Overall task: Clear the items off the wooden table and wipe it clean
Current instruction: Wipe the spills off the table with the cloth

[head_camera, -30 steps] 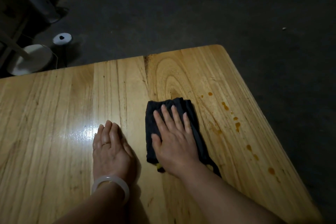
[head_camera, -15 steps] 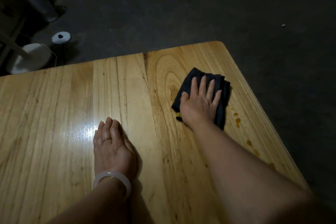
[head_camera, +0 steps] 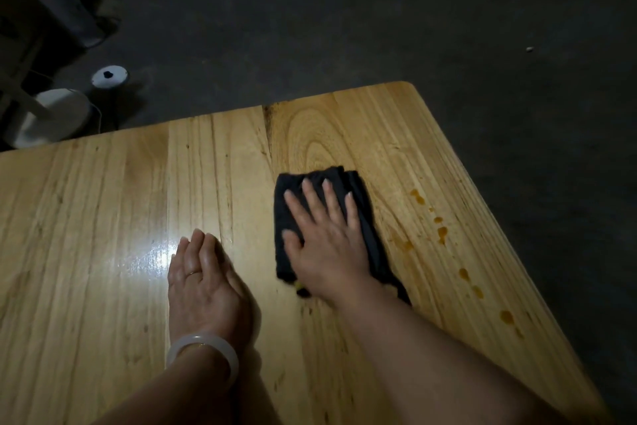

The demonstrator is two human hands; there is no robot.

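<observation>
I see the right hand (head_camera: 327, 245) pressed flat, fingers straight, on the dark cloth (head_camera: 358, 217) — left hand (head_camera: 203, 283) flat beside it on the wooden table (head_camera: 86, 217); amber drops (head_camera: 441, 233) right of the cloth.

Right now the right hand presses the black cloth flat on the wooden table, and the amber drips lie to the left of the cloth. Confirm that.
Not quite. The head view shows the amber drips to the right of the black cloth, toward the wooden table's right edge. The right hand does press the cloth flat.
</observation>
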